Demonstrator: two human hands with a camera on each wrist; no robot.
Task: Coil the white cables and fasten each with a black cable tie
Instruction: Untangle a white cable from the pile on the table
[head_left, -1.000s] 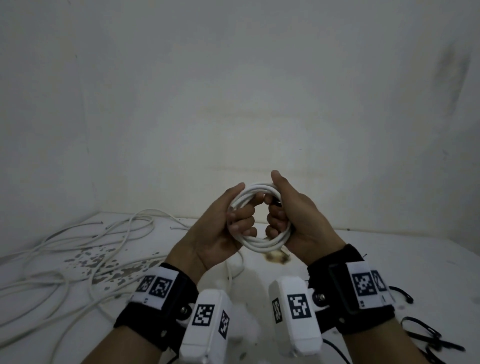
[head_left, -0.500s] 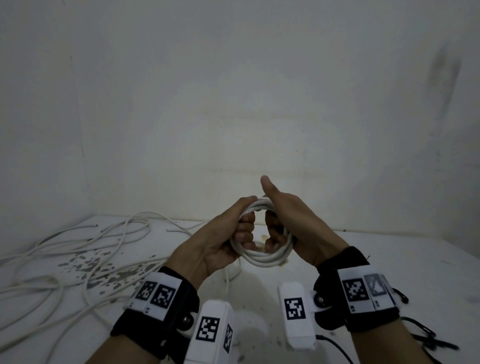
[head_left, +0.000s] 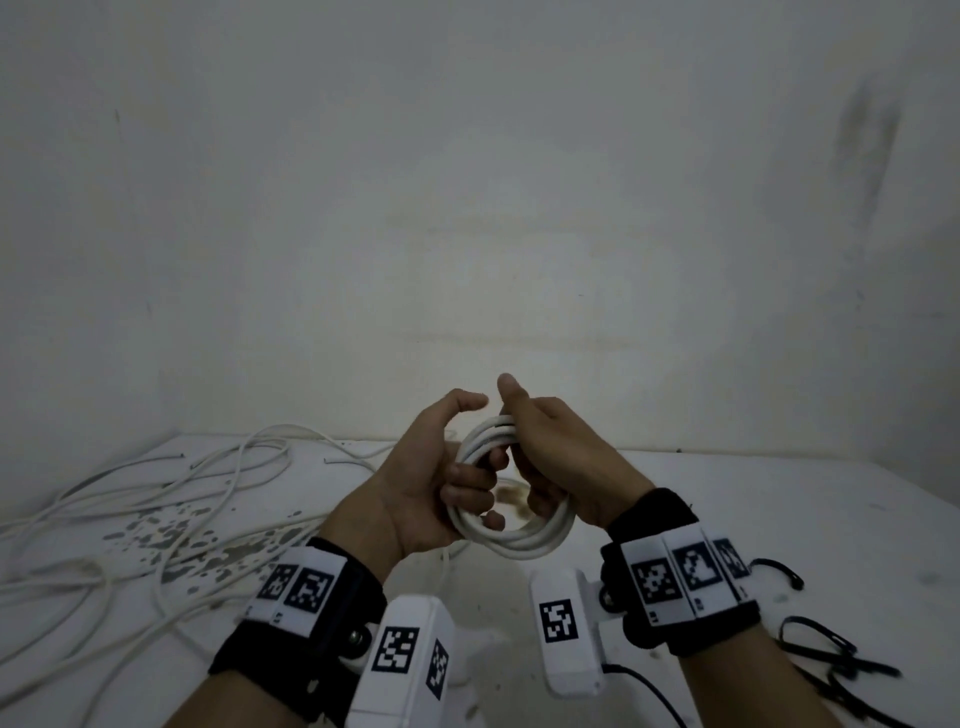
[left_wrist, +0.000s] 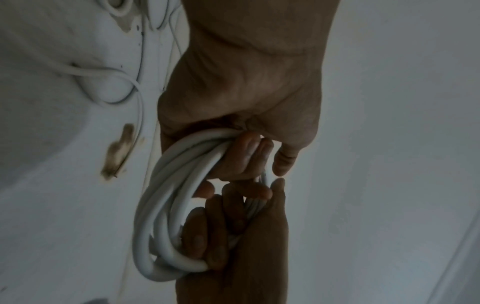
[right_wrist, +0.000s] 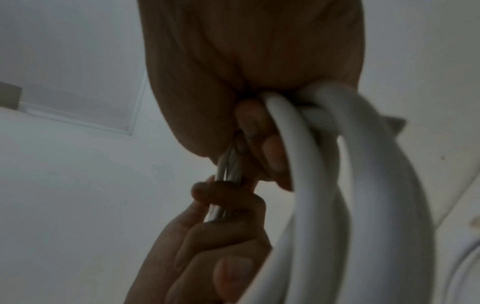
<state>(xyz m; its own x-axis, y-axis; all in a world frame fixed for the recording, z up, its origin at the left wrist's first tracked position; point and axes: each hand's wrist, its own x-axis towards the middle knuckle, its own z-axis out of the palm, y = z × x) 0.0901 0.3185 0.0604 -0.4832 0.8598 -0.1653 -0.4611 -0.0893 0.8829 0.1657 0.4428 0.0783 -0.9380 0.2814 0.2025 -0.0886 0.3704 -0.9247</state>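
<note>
head view, both hands grip coiled cable (head_left: 511, 538), above table (head_left: 727, 499)

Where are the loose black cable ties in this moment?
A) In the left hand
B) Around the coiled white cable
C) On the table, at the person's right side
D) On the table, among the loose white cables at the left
C: the black cable ties lie on the table beside the right wrist, while both hands hold the coiled white cable.

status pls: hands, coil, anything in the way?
Left hand and right hand both grip the white coil, held above the table. No tie on it visible. Black cable ties lie right; loose cables left, nothing blocking.
</note>
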